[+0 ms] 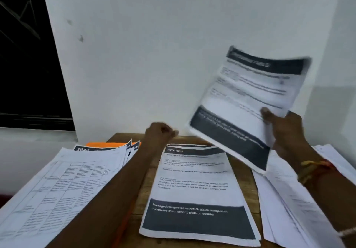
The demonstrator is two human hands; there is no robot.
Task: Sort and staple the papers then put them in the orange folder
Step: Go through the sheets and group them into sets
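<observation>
**Right grip holds up a blurred sheaf; left grip curled on nothing**

The right grip [285, 130] pinches a sheaf of papers [248, 97] near its lower right edge, with the thumb [266, 112] on the printed face. The sheaf is tilted in the air above the tabletop [146, 182], and blur makes its heading unreadable. The left grip [160, 132] is curled into a fist with nothing visible in it, just apart from the sheaf's lower corner. Below and between the two grips lies a stack headed "KITCHEN" [196, 190]. Left of the left grip, the orange folder [96, 144] shows only as a strip beyond a pile of grid-printed sheets [57, 190] lying on it. Whether it holds anything cannot be told. Under the right forearm another pile [285, 205] is cut off by the bottom edge.
</observation>
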